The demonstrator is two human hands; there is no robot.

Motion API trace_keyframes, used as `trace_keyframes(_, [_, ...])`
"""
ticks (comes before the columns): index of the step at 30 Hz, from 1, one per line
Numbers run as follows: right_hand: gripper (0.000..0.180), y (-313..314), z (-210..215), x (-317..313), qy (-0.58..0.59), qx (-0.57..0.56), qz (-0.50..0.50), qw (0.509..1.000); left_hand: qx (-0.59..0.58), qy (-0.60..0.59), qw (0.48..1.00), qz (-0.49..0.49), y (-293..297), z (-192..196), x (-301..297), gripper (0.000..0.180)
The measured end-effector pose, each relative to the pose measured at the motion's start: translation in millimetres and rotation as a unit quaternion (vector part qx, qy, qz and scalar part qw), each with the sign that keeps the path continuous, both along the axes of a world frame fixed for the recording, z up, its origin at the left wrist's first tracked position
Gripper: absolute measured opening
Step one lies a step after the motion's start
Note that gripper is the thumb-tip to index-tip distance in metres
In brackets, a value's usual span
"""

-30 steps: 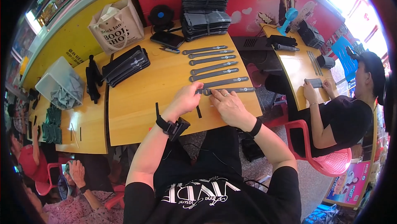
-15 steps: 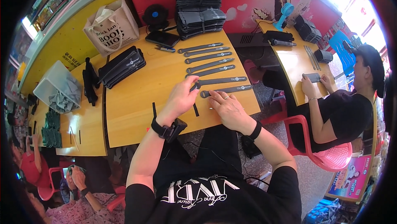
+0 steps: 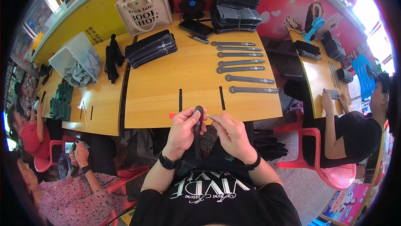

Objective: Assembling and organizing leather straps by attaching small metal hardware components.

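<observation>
Close to my body, just off the front edge of the table, my left hand (image 3: 180, 130) pinches a dark grey strap (image 3: 197, 138). The strap stands nearly upright, its rounded end at the top and its long tail hanging toward my lap. My right hand (image 3: 234, 134) is closed on a thin, metal-tipped tool (image 3: 210, 118) that points at the strap's upper end. Whether the tip touches the strap I cannot tell. Several similar grey straps (image 3: 250, 79) lie in a row, one behind another, on the right side of the table (image 3: 167, 79).
Bundled grey straps (image 3: 237, 19), a phone (image 3: 196, 28), a black fan (image 3: 192, 6) and a pile of dark pouches (image 3: 150, 49) sit farther back. Behind them is a cloth bag (image 3: 144, 11). A co-worker (image 3: 351, 130) sits at the right-hand table, another person (image 3: 79, 184) at lower left.
Both hands have drawn back from the row of straps toward my body. A strap now shows in my left hand. The view has shifted, so the table sits farther right.
</observation>
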State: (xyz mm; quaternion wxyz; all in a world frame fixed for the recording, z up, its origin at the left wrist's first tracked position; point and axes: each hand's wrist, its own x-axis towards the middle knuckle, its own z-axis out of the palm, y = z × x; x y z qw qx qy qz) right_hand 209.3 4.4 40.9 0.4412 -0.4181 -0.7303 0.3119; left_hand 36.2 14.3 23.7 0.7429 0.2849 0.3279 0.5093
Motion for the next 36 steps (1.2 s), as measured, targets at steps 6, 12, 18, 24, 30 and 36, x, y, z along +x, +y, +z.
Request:
trace_keyframes(6, [0.02, -4.1, -5.6, -22.6, -0.039, 0.065, -0.047, 0.996, -0.011, -0.038, 0.999, 0.024, -6.2, -4.3, -5.9, 0.019])
trace_keyframes(12, [0.024, -5.5, -6.5, -25.9, -0.04, 0.067, -0.039, 0.996, -0.012, -0.042, 0.999, 0.029, -7.0, -6.2, -5.7, 0.019])
trace_keyframes(18, [0.025, -5.4, -7.3, -26.1, -0.051, 0.059, -0.045, 0.996, -0.016, -0.042, 0.999, 0.028, -6.5, -6.2, -5.6, 0.019])
trace_keyframes(24, [0.029, -5.7, -7.7, -25.4, -0.073, 0.071, -0.041, 0.994, -0.017, -0.04, 0.999, 0.031, -6.6, -7.6, -2.5, 0.019])
trace_keyframes(30, [0.038, -8.7, -11.7, -30.1, -0.168, 0.152, -0.076, 0.971, 0.007, -0.04, 0.998, 0.051, -10.4, -12.0, 3.3, 0.018])
trace_keyframes(36, [0.039, -3.2, -8.7, -14.5, -0.238, 0.221, -0.047, 0.945, 0.077, 0.059, 0.993, 0.073, -15.7, -10.9, 0.0, 0.013])
